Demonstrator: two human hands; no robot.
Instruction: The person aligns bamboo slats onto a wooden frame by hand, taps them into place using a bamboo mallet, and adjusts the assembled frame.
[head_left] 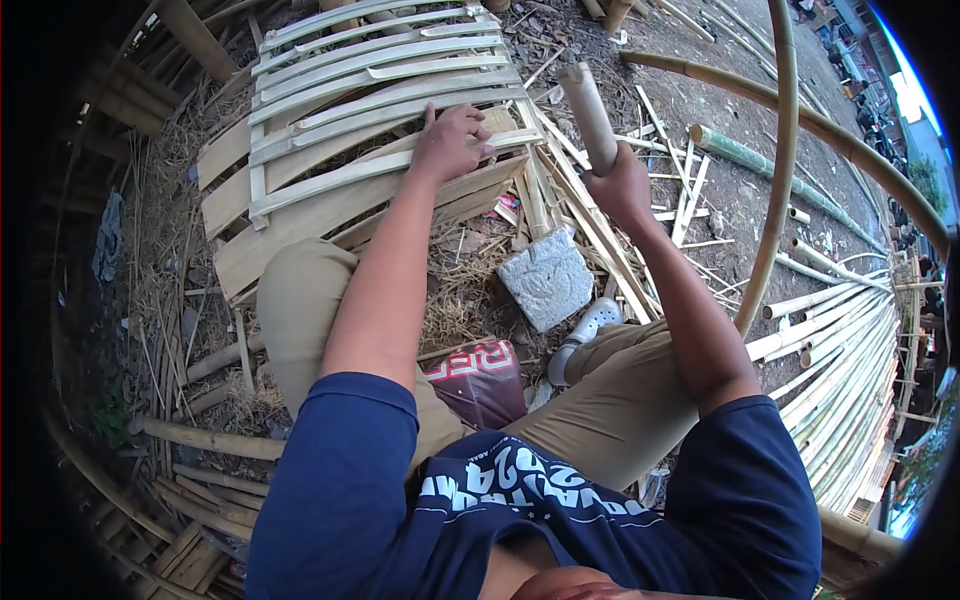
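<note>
My left hand (452,143) rests on the slatted bamboo panel (385,103), near its right end, with its fingers apart on the pale strips. Under the strips lie wider wooden boards (300,225). My right hand (620,185) is wrapped round the lower end of a short, thick bamboo piece (590,115), held upright to the right of the panel. A grey stone block (547,280) sits on the ground below, between my two arms.
Long thin bamboo strips (590,235) lie beside the block. Curved bamboo poles (785,150) arch at the right, near a green pole (770,170). A stack of bamboo poles (850,380) fills the far right. Dry straw and scraps cover the ground.
</note>
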